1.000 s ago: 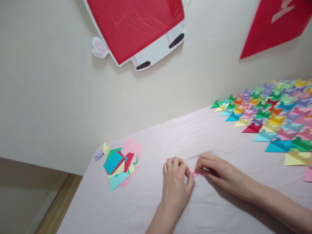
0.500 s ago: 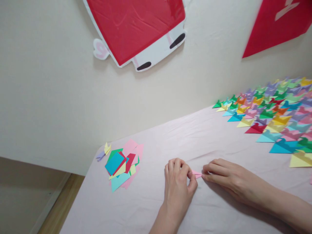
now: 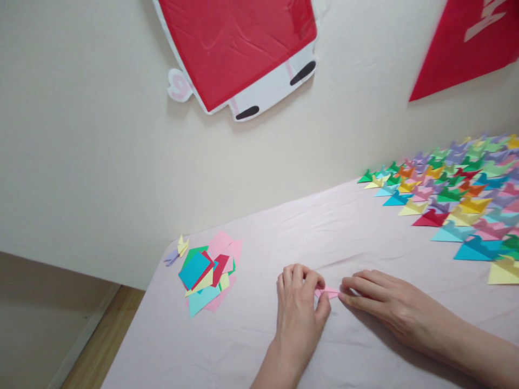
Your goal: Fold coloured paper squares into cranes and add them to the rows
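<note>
A small piece of folded pink paper (image 3: 330,293) lies on the cloth-covered table, its narrow tip pointing right. My left hand (image 3: 299,302) holds the paper's left part between curled fingers and thumb, which hide some of it. From the right, my right hand (image 3: 385,300) has thumb and fingertips closed at the pointed end.
Loose coloured paper (image 3: 197,270) lies in a pile on the left. Beside it are a yellow folded piece (image 3: 183,246) and a purple one (image 3: 171,257). Rows of folded paper birds (image 3: 450,194) fill the right side against the wall (image 3: 259,167).
The thumb and index finger of my left hand have spread slightly, so more of the pink paper shows. My right hand stays at the tip. The whole view has shifted a little.
</note>
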The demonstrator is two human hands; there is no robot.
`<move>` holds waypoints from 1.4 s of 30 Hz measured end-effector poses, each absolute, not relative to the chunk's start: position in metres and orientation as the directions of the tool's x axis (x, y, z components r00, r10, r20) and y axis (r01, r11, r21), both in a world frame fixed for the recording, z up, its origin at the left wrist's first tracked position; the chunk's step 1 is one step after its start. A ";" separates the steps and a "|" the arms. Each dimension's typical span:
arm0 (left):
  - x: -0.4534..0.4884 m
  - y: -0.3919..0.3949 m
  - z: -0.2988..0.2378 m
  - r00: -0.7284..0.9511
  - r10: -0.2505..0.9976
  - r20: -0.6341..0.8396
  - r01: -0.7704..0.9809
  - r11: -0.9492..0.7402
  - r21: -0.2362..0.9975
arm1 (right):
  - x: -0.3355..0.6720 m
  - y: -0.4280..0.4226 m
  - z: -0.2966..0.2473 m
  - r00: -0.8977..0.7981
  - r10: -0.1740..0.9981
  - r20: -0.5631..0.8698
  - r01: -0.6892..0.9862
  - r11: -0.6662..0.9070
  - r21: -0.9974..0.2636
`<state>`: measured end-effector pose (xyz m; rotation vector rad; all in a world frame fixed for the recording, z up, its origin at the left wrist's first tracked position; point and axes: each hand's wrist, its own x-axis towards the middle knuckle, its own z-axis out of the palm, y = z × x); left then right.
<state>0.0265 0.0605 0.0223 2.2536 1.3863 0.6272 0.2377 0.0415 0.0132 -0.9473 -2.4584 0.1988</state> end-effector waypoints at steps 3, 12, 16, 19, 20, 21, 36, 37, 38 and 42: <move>0.027 0.061 0.023 0.405 0.901 0.153 0.717 -0.417 0.558 | 0.241 0.038 0.014 -0.612 0.649 0.451 0.601 0.753 -0.268; 0.027 0.059 0.023 0.404 0.897 0.178 0.714 -0.431 0.552 | 0.222 0.033 0.018 -0.634 0.646 0.425 0.656 0.741 -0.147; 0.025 0.053 0.028 0.429 0.881 0.202 0.730 -0.469 0.497 | 0.222 0.033 0.015 -0.621 0.657 0.427 0.658 0.733 -0.170; 0.024 0.044 0.031 0.461 0.860 0.220 0.760 -0.511 0.401 | 0.225 0.033 0.014 -0.639 0.643 0.422 0.638 0.750 -0.176; 0.023 0.040 0.032 0.476 0.851 0.224 0.772 -0.526 0.357 | 0.225 0.034 0.013 -0.643 0.637 0.424 0.632 0.755 -0.176; 0.023 0.036 0.031 0.492 0.840 0.228 0.782 -0.542 0.309 | 0.225 0.034 0.013 -0.643 0.632 0.432 0.629 0.758 -0.173; 0.009 0.023 0.028 0.514 0.829 0.220 0.727 -0.557 0.402 | 0.225 0.035 0.016 -0.661 0.611 0.435 0.601 0.779 -0.180; 0.012 0.025 0.031 0.466 0.860 0.207 0.729 -0.506 0.461 | 0.225 0.035 0.015 -0.662 0.614 0.429 0.601 0.777 -0.186; 0.016 0.027 0.034 0.411 0.891 0.193 0.734 -0.449 0.510 | 0.225 0.035 0.014 -0.663 0.616 0.425 0.600 0.777 -0.191; 0.031 0.036 0.036 0.228 0.962 0.153 0.791 -0.274 0.547 | 0.226 0.035 0.013 -0.663 0.613 0.429 0.600 0.779 -0.185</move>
